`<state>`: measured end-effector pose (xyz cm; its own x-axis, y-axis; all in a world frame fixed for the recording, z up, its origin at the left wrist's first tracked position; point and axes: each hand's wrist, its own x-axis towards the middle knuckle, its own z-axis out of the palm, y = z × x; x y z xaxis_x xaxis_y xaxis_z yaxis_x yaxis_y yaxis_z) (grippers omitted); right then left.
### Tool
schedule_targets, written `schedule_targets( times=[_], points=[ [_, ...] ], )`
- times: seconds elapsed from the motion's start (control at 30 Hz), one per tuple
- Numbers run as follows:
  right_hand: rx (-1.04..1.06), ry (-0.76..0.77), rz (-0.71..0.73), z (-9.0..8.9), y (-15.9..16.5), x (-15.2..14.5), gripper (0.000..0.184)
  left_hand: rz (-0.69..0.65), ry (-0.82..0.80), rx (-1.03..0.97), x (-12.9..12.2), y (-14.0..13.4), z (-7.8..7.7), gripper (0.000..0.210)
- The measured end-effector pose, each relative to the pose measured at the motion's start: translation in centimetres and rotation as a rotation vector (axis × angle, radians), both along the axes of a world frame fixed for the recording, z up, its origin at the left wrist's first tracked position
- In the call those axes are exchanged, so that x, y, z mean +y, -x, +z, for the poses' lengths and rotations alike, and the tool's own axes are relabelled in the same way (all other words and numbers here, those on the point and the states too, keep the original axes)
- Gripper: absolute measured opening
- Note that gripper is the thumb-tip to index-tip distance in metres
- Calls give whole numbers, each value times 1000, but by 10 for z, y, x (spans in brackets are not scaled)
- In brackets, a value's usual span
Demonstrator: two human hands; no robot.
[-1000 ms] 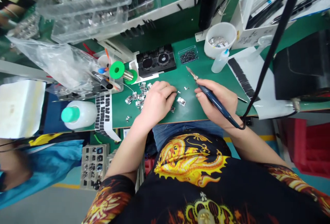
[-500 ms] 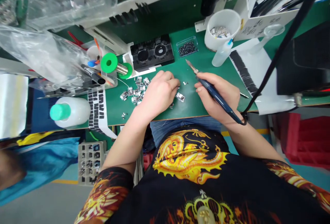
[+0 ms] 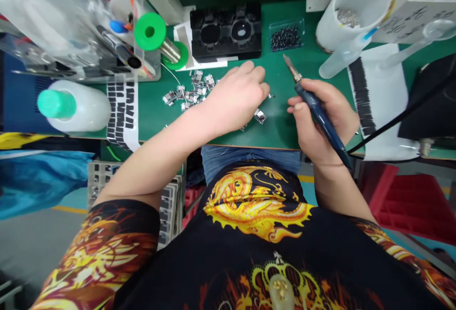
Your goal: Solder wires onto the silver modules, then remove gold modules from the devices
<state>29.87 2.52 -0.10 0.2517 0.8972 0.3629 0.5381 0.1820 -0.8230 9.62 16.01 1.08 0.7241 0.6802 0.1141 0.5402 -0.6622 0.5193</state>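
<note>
Head view, looking down on a green tabletop [image 3: 281,127] with the person's lap at its front edge. The right hand [image 3: 340,105] is right of the middle, its grip clamped around a dark blue iron [image 3: 322,120]. The iron's bare metal tip points up and left, toward the back edge, clear of the tabletop's small parts. The left hand [image 3: 245,91] is near the middle, palm down, fingers curled together; whether its grip pinches anything cannot be told, as the hand hides what lies beneath.

To the left of that hand, a loose heap of metal parts [image 3: 201,90] lies midway between the front and back edges. One lone part [image 3: 260,116] sits just beside the hand, nearer the front edge.

Toward the back edge, from left to right, stand a green-ended spool [image 3: 171,53] of wire, a black block [image 3: 226,46] with two round recesses, a clear tray [image 3: 276,25] of tiny black pieces, a squeeze bottle [image 3: 338,60] and a white cup [image 3: 329,27]. Near the front left corner is a white bottle [image 3: 85,105] with a green cap.
</note>
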Motion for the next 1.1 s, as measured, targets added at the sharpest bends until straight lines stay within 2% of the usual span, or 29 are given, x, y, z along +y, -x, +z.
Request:
schedule_targets(
  times=[0.13, 0.3, 0.47, 0.83, 1.1],
  points=[
    [-1, 54, -22, -1, -1, -1, 40, -67, 42, 25, 10, 6, 0, 24],
    [44, -77, 32, -3, -1, 4, 36, -161, -88, 93, 11, 18, 16, 25],
    [57, -111, 26, -6, 0, 6, 35, -234, -163, 193, 15, 20, 25, 26],
    [93, -142, 39, -12, -2, 6, 37, -312, -112, 141, 29, 7, 13, 21],
    [91, -134, 38, -6, -1, 6, 34, -296, -33, 134, 47, 3, 0, 12]
  ],
)
